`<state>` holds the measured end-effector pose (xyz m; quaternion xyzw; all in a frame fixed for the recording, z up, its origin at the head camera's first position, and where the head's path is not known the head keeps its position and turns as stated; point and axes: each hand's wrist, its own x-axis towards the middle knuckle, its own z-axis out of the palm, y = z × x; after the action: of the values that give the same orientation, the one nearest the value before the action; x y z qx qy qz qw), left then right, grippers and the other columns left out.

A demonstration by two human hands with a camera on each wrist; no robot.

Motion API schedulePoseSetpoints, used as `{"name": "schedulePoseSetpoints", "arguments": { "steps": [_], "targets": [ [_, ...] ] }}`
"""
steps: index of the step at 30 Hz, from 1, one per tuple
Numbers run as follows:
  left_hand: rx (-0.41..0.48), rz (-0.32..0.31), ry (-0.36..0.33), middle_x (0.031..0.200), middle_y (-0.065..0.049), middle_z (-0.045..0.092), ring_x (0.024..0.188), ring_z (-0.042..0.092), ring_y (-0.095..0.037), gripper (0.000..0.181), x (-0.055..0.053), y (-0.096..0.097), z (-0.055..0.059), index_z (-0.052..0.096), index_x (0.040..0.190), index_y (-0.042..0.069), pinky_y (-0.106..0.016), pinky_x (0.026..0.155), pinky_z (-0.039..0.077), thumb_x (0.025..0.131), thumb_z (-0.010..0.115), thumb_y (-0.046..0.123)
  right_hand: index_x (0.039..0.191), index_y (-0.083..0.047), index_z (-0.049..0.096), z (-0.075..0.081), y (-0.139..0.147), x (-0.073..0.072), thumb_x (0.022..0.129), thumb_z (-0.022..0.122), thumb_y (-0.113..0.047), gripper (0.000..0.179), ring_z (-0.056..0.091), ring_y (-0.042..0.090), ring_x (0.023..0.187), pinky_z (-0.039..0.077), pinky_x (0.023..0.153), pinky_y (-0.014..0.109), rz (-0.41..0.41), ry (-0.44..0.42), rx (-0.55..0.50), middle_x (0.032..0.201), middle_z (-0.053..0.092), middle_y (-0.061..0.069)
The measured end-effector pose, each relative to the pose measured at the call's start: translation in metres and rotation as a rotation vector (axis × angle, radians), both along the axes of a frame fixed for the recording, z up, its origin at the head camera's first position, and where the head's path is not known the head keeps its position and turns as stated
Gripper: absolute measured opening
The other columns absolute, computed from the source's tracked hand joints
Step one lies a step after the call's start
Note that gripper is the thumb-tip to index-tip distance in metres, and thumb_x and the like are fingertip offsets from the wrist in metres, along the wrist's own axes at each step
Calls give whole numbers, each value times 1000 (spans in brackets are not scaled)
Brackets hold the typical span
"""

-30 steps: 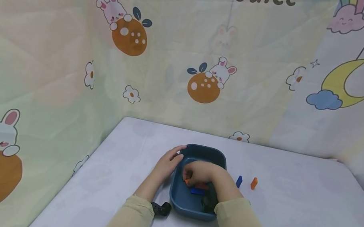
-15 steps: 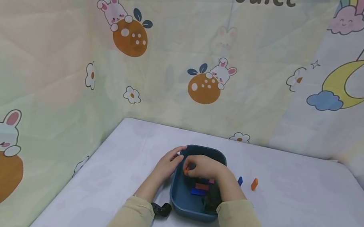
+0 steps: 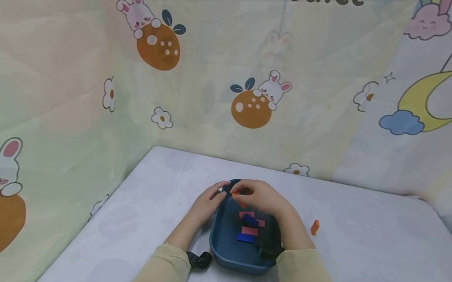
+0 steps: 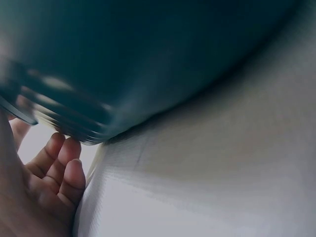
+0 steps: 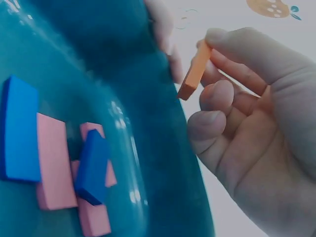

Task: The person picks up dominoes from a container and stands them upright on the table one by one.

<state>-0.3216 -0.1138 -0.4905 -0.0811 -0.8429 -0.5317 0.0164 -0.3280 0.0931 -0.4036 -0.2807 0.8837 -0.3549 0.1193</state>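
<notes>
My right hand (image 3: 259, 196) pinches an orange block (image 5: 196, 71) between thumb and fingers, over the far part of a dark teal plastic basin (image 3: 215, 240). My left hand (image 3: 206, 205) grips the basin's left rim near its far corner. In the left wrist view, fingertips (image 4: 73, 173) of this hand rest against the outer wall. Inside lie several flat blocks. A blue block (image 5: 22, 128) is beside a pink block (image 5: 54, 163), and another blue block (image 5: 92, 168) lies across further pink ones. The right wrist covers part of the basin's right side.
One orange block (image 3: 315, 227) stands on the white-covered table (image 3: 367, 267) to the right of the basin. Printed cloth walls (image 3: 196, 105) rise behind the table and at its left. A black wrist camera (image 3: 200, 260) sits near the basin's lower left edge.
My right hand has moved toward the basin's far rim, carrying the orange block and uncovering more blocks inside. The blue block on the table is now hidden by the right arm. The left hand stays put.
</notes>
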Motion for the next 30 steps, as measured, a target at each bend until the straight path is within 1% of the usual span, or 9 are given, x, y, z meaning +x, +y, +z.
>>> {"name": "schedulePoseSetpoints", "arguments": {
  "steps": [2,5,9,11,14,18,22,26,30],
  "targets": [
    [1,5,-3,105,-5,60,84,57,-19,38,0,0,0,52,138,42,-32,70,47,101,46,46,118,-19,68,5,5,0,95,66,-30,26,62,18,85,54,76,33,-24,15,-27,99,68,-5],
    [5,7,-1,106,-5,61,83,57,-19,38,1,0,1,53,138,42,-32,70,48,101,47,46,121,-17,67,12,15,2,95,66,-30,29,61,20,82,55,73,37,-55,18,-65,103,69,-3],
    [13,4,15,104,-6,62,80,57,-18,37,1,0,1,53,138,40,-31,68,49,101,48,42,118,-23,68,19,32,7,94,67,-31,25,61,25,84,55,74,44,-103,4,-108,103,69,1],
    [15,4,19,103,-6,62,80,57,-18,37,1,0,2,53,138,40,-31,69,49,101,48,41,115,-26,68,21,44,9,94,67,-33,22,61,27,87,55,75,43,-122,9,-119,103,68,3],
    [12,6,16,103,-5,62,83,57,-18,38,2,1,2,53,138,41,-31,70,49,101,48,41,113,-29,67,22,64,13,94,67,-36,20,60,27,87,53,73,39,-163,17,-126,102,67,6],
    [13,6,13,105,-4,62,86,58,-18,37,2,2,2,53,139,40,-31,71,50,102,48,40,115,-28,66,21,95,21,94,66,-36,23,57,27,80,49,69,36,-243,36,-118,97,63,8],
    [11,2,20,105,-5,62,86,58,-19,37,3,3,3,53,139,40,-32,71,49,102,48,38,121,-24,63,17,128,35,95,65,-36,29,57,29,82,49,68,36,-331,35,-105,93,64,7],
    [9,11,19,105,-5,62,86,57,-19,37,2,2,2,53,138,41,-32,72,49,101,49,39,126,-19,61,10,161,49,97,62,-36,33,57,30,86,50,69,34,-384,55,-100,100,65,9],
    [20,7,16,106,-5,62,87,57,-19,37,3,0,1,54,138,41,-33,72,49,101,49,41,130,-17,57,-1,187,59,98,59,-41,41,55,25,85,49,68,32,-434,65,-75,103,63,10]
  ]
}}
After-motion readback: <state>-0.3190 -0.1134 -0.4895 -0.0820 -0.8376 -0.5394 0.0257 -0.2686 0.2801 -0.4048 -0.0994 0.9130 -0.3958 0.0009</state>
